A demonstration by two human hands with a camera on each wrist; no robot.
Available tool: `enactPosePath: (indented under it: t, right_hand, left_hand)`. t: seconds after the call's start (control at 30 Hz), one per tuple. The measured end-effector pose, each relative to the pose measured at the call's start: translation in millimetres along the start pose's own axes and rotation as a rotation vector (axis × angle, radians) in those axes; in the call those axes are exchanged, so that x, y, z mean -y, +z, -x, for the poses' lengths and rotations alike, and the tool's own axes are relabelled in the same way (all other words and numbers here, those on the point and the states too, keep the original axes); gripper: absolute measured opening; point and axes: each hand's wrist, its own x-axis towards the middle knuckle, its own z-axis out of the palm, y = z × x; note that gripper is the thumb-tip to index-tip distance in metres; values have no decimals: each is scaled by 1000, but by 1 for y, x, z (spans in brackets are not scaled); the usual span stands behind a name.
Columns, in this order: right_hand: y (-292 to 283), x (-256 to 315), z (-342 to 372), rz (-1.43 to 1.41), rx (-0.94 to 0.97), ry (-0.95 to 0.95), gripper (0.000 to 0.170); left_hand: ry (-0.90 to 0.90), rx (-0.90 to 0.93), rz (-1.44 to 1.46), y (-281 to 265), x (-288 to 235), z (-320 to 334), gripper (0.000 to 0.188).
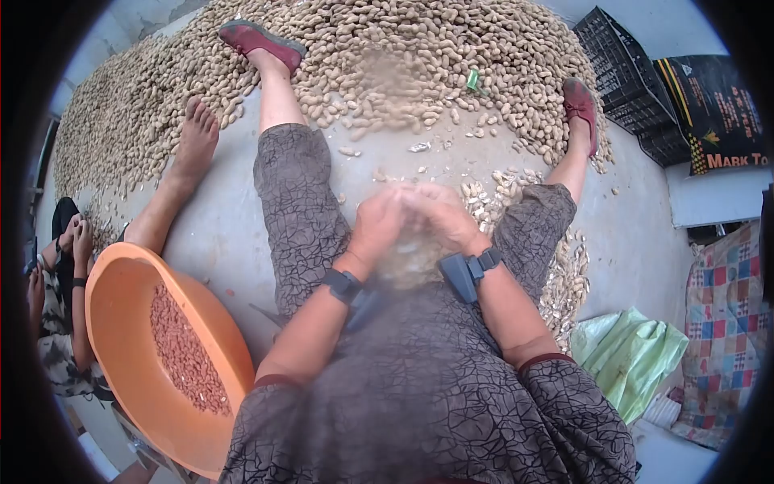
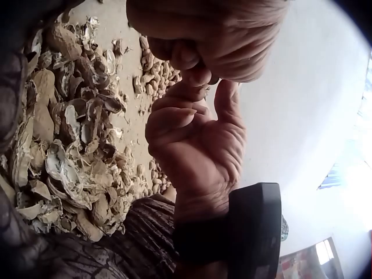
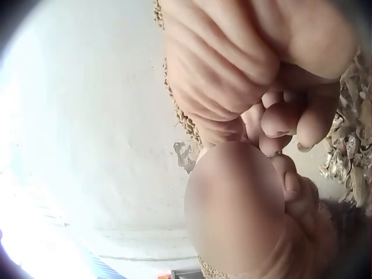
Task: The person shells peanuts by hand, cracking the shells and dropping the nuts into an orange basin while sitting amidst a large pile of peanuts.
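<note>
Left hand (image 1: 377,223) and right hand (image 1: 443,214) together, fingers curled, any pinch indiscernible; peanuts (image 1: 419,36) beyond, long axes every which way

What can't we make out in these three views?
Anything between the fingers: blurred in the head view; curled fingers hide it in both wrist views.
Much of the left hand: right wrist view, a blurred oval covers it.
End of the lettering on the black bag: head view, cut off at the dark right edge.
Exact count of reddish kernels in the orange basin: head view, too small, overlapping.
</note>
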Motion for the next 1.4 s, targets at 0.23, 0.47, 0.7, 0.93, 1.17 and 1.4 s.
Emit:
enactPosePath:
  t: [0.23,0.47,0.7,0.93,1.17,1.4]
  right_hand:
    - [8,-18,-6,-198,-57,-29,18]
    - [18,-14,-2,-34,-189,-92,18]
    - [28,-10,2,119,-208,-230,15]
    - [36,3,10,364,-221,-408,15]
    - [31,5,10,883,-234,-696,16]
    - [10,-7,0,147,-167,-157,15]
  left_hand:
    - [123,-71,-141,4,13,-2,22]
    - [87,-147,-3,8,8,0,23]
    - [-97,-149,228,2,18,-6,23]
    - [-334,9,599,-6,16,-9,23]
    - [-509,-41,880,-4,3,-10,26]
    - [-488,53,850,-10,3,-9,25]
